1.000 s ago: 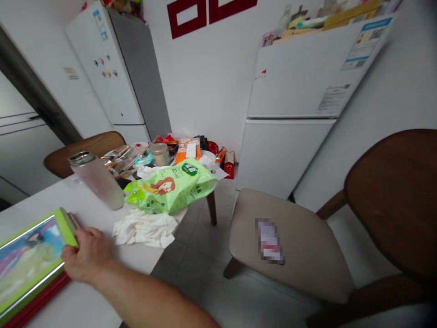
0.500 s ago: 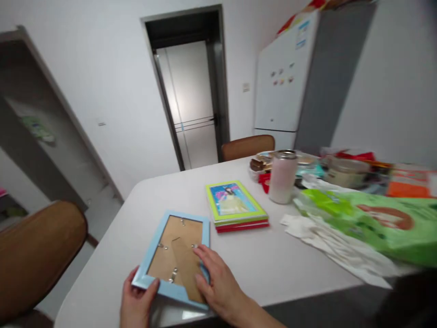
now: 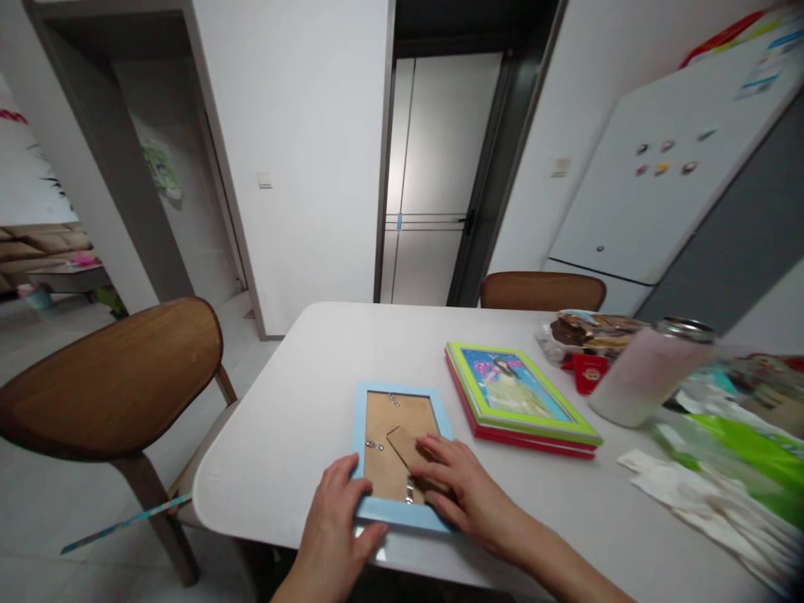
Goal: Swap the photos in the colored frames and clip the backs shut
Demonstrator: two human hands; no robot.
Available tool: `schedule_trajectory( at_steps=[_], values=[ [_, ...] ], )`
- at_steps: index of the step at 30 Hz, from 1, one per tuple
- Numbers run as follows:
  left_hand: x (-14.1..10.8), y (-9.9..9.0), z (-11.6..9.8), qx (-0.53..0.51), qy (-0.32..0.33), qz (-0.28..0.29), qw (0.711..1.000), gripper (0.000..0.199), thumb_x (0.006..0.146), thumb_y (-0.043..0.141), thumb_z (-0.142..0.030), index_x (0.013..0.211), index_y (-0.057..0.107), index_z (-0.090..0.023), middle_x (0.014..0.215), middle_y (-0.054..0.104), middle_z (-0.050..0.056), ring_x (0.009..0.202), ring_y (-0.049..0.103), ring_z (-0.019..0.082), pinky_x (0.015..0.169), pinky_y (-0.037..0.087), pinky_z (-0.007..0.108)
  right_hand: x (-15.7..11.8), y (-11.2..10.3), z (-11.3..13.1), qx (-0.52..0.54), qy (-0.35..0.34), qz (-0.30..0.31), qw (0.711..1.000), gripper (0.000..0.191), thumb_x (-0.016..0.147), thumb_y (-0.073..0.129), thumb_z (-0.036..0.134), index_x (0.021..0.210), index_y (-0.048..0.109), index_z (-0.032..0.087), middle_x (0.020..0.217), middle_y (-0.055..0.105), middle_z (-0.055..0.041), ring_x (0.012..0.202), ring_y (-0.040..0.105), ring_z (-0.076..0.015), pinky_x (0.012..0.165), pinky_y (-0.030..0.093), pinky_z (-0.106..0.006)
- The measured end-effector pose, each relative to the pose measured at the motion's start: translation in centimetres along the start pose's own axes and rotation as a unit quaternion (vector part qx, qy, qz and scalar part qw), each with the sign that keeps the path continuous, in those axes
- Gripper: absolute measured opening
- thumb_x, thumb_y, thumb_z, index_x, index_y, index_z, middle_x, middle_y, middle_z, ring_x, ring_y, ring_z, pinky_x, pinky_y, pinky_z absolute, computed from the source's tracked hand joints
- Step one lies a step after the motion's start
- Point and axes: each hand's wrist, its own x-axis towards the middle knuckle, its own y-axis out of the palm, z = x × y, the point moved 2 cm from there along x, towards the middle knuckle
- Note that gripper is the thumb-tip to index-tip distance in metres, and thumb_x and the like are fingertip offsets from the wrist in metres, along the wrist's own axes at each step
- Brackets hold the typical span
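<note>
Blue frame: in the head view, the blue photo frame (image 3: 402, 513) lies back side up on the table (image 3: 295, 419), close to its near edge, between the person's hands.
Back of it: a brown backing board (image 3: 384, 473) with small metal clips (image 3: 409, 490) along the sides, and a slanting stand (image 3: 402, 439) that runs under the fingers.
Left hand: the left hand (image 3: 336, 528) curves around the frame's lower-left corner, thumb by the near edge; how firmly it grips cannot be told.
Right hand: the right hand (image 3: 468, 486) lies over the right side with bent fingers on the stand and backing; whether it pinches anything is hidden.
Frame stack: just beyond the right hand, a green frame (image 3: 518, 385) lies picture up on red frames (image 3: 533, 445).
Right end: a pink bottle (image 3: 646, 377) near a small red packet (image 3: 590, 374); nearer, white cloth (image 3: 703, 502) beside a green bag (image 3: 760, 448).
Chairs: one brown chair (image 3: 119, 377) at the left, another chair back (image 3: 543, 291) across the table.
Background: a pale door (image 3: 440, 167), and a white fridge (image 3: 641, 201) dotted with magnets (image 3: 662, 168).
</note>
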Motion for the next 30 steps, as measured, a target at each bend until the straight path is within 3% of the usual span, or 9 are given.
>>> schedule_trajectory(
  at_steps=[4, 9, 17, 22, 25, 30],
  values=[
    [1.0, 0.3, -0.4, 0.011, 0.055, 0.072, 0.996, 0.030, 0.055, 0.067, -0.014, 0.083, 0.057, -0.019, 0.112, 0.053, 0.009, 0.112, 0.040, 0.026, 0.095, 0.031, 0.043, 1.3, 0.3, 1.2, 0.045, -0.049, 0.061, 0.996, 0.019, 0.074, 0.049, 0.021, 0.082, 0.066, 0.026, 0.101, 0.055, -0.0072, 0.097, 0.048, -0.0180, 0.082, 0.038, -0.032],
    [1.1, 0.6, 0.0, 0.013, 0.053, 0.068, 0.996, 0.029, 0.053, 0.069, -0.015, 0.077, 0.053, -0.018, 0.111, 0.055, 0.008, 0.110, 0.042, 0.026, 0.092, 0.034, 0.040, 1.9, 0.7, 1.3, 0.060, -0.058, 0.088, 0.993, 0.021, 0.077, 0.046, 0.021, 0.077, 0.067, 0.024, 0.096, 0.058, -0.0061, 0.093, 0.048, -0.0165, 0.080, 0.038, -0.030],
    [1.5, 1.1, 0.3, 0.013, 0.083, 0.056, 0.995, 0.031, 0.050, 0.070, -0.018, 0.074, 0.051, -0.019, 0.110, 0.055, 0.007, 0.106, 0.045, 0.026, 0.090, 0.033, 0.041, 2.3, 1.7, 0.9, 0.048, -0.052, 0.036, 0.997, 0.015, 0.074, 0.050, 0.021, 0.073, 0.065, 0.021, 0.085, 0.060, -0.0056, 0.085, 0.051, -0.0161, 0.077, 0.038, -0.031],
    [1.6, 0.9, 0.1, 0.001, 0.079, 0.050, 0.996, 0.028, 0.052, 0.067, -0.017, 0.074, 0.051, -0.019, 0.110, 0.055, 0.007, 0.106, 0.045, 0.025, 0.089, 0.033, 0.040, 2.5, 0.7, -1.6, 0.006, 0.062, -0.018, 0.998, 0.023, 0.075, 0.045, 0.019, 0.090, 0.062, 0.017, 0.099, 0.057, -0.0084, 0.092, 0.050, -0.0167, 0.081, 0.039, -0.028],
    [1.6, 0.9, 0.1, -0.002, 0.077, 0.048, 0.996, 0.028, 0.051, 0.067, -0.016, 0.074, 0.051, -0.019, 0.109, 0.056, 0.007, 0.105, 0.045, 0.025, 0.088, 0.033, 0.040, 3.0, 0.0, -3.8, -0.071, 0.123, -0.024, 0.990, 0.023, 0.072, 0.043, 0.016, 0.080, 0.065, 0.014, 0.090, 0.059, -0.0091, 0.087, 0.051, -0.0188, 0.079, 0.039, -0.029],
    [1.6, 0.8, 0.1, -0.007, 0.076, 0.052, 0.996, 0.030, 0.049, 0.069, -0.016, 0.073, 0.051, -0.019, 0.109, 0.056, 0.006, 0.104, 0.046, 0.024, 0.088, 0.032, 0.038, 3.7, 0.4, -5.3, -0.094, 0.143, -0.039, 0.985, 0.025, 0.071, 0.041, 0.012, 0.075, 0.066, 0.014, 0.081, 0.057, -0.0086, 0.081, 0.050, -0.0191, 0.075, 0.038, -0.030]
  ],
)
